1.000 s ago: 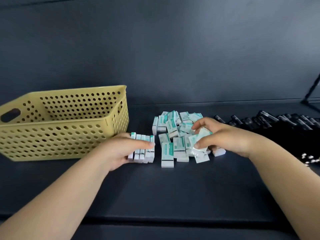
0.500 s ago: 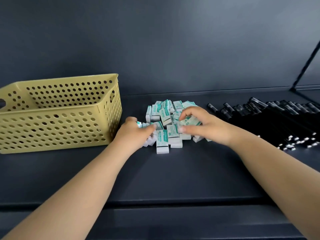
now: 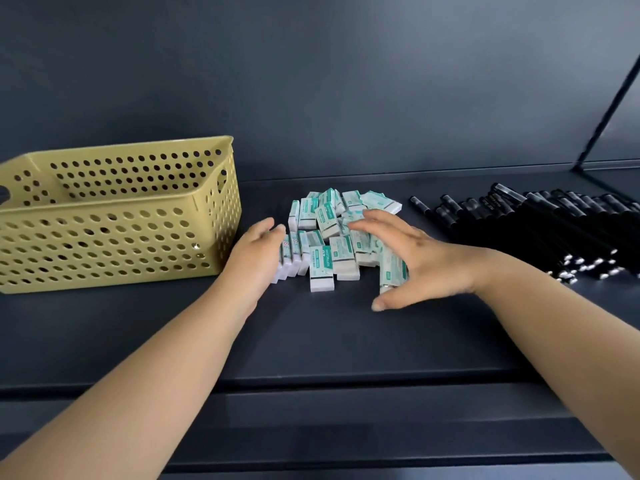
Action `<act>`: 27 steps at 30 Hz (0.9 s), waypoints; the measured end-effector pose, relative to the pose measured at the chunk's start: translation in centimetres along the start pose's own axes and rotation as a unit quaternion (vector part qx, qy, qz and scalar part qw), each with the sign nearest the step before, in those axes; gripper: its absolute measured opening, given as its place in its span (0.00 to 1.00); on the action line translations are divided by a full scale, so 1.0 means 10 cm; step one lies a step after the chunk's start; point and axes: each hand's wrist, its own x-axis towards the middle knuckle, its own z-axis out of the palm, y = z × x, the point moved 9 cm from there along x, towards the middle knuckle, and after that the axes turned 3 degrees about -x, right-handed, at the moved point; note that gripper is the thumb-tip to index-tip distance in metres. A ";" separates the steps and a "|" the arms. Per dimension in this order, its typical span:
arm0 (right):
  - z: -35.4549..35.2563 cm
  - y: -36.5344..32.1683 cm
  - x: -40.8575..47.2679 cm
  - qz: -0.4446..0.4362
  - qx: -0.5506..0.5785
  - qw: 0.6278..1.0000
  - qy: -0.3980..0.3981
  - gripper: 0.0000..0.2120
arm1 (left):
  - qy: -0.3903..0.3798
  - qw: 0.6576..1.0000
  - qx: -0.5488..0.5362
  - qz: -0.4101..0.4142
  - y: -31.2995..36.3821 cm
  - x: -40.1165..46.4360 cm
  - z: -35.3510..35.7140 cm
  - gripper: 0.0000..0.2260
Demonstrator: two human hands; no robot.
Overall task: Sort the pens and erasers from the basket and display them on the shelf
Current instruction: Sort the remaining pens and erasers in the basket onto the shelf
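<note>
Looking down at the shelf [image 3: 311,341], I have both hands at the eraser pile [image 3: 341,220], which sits mid-shelf toward the back wall. My left hand [image 3: 258,252] has its fingers straight and together, the palm side pressed flat against a short row of erasers [image 3: 294,258] standing on edge at the pile's left side; it grips nothing. My right hand [image 3: 412,261] is spread wide with fingers arched over the pile's right side, thumb low near the shelf, cupping a few erasers without pinching any that I can see. One eraser [image 3: 322,268] lies flat at the front of the pile, label up, between my two hands.

The basket [image 3: 114,244], yellow and full of holes, stands at the shelf's left end, just beside my left hand; what I can see of its inside holds nothing. The pens [image 3: 540,223], black with pale tips, lie packed side by side in a heap at the right end of the shelf, near the pile but apart from it. A dark slanted strut [image 3: 609,102] rises at the far right corner
</note>
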 end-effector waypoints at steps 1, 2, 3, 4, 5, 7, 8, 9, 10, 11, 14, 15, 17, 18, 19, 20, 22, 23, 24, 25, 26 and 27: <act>0.02 -0.02 0.02 -0.003 0.003 1.000 0.001 0.47 | -0.002 1.000 -0.013 -0.003 0.01 -0.02 0.02 0.18; 0.03 -0.05 0.04 -0.007 -0.002 1.000 0.010 0.48 | -0.002 1.000 -0.019 -0.006 0.02 -0.03 0.02 0.18; 0.02 -0.08 0.05 -0.013 -0.013 0.999 0.028 0.49 | -0.001 1.000 -0.018 -0.009 0.02 -0.04 0.02 0.18; 0.00 -0.11 0.06 -0.019 -0.028 0.998 0.050 0.49 | 0.000 1.000 -0.012 -0.010 0.02 -0.05 0.02 0.19; -0.02 -0.14 0.06 -0.028 -0.039 0.996 0.072 0.47 | 0.000 1.000 -0.003 -0.009 0.02 -0.07 0.01 0.19; -0.04 -0.18 0.05 -0.037 -0.038 0.994 0.096 0.43 | -0.005 1.000 0.010 -0.003 0.01 -0.08 0.00 0.20; -0.04 -0.19 0.04 -0.038 -0.038 0.994 0.101 0.41 | -0.008 1.000 0.013 0.002 0.01 -0.09 0.00 0.20; -0.04 -0.20 0.04 -0.039 -0.045 0.993 0.103 0.39 | -0.012 1.000 0.016 0.007 0.01 -0.10 0.00 0.20; -0.04 -0.20 0.04 -0.040 -0.056 0.992 0.109 0.38 | -0.014 1.000 0.022 0.012 0.01 -0.12 -0.01 0.20; -0.04 -0.21 0.04 -0.041 -0.068 0.990 0.118 0.37 | -0.013 0.999 0.027 0.017 0.00 -0.14 -0.03 0.21; 0.00 -0.25 0.04 -0.054 -0.118 0.982 0.140 0.32 | -0.018 0.999 0.035 0.033 -0.02 -0.23 -0.05 0.21; 0.01 -0.27 0.03 -0.053 -0.148 0.976 0.150 0.32 | -0.028 0.998 0.040 0.039 -0.03 -0.26 -0.03 0.22; -0.01 -0.29 0.02 -0.041 -0.183 0.965 0.183 0.35 | -0.045 0.997 0.050 0.044 -0.03 -0.30 0.00 0.22; -0.04 -0.27 0.01 -0.025 -0.157 0.967 0.200 0.35 | -0.047 0.997 0.048 0.044 -0.02 -0.30 0.00 0.22; -0.11 -0.23 -0.02 -0.004 -0.095 0.972 0.217 0.32 | -0.044 0.997 0.045 0.044 -0.02 -0.30 -0.01 0.22; -0.18 -0.17 -0.07 0.013 -0.021 0.971 0.238 0.30 | -0.038 0.997 0.044 0.046 -0.01 -0.29 -0.03 0.21; -0.28 -0.05 -0.21 0.034 0.029 0.964 0.260 0.30 | -0.027 0.997 0.050 0.050 0.00 -0.29 -0.08 0.21; -0.27 0.01 -0.27 0.042 0.010 0.969 0.244 0.32 | -0.030 0.997 0.058 0.051 0.00 -0.29 -0.08 0.22; -0.23 0.06 -0.32 0.044 -0.010 0.976 0.212 0.35 | -0.041 0.995 0.074 0.054 0.00 -0.30 -0.07 0.22; -0.15 0.09 -0.37 0.043 -0.029 0.984 0.170 0.41 | -0.056 0.992 0.095 0.057 0.00 -0.31 -0.04 0.23; -0.06 0.10 -0.40 0.037 -0.054 0.990 0.128 0.46 | -0.071 0.988 0.119 0.061 -0.01 -0.33 0.00 0.24; 0.01 0.10 -0.42 0.031 -0.087 0.991 0.100 0.51 | -0.084 0.984 0.143 0.065 -0.01 -0.34 0.03 0.25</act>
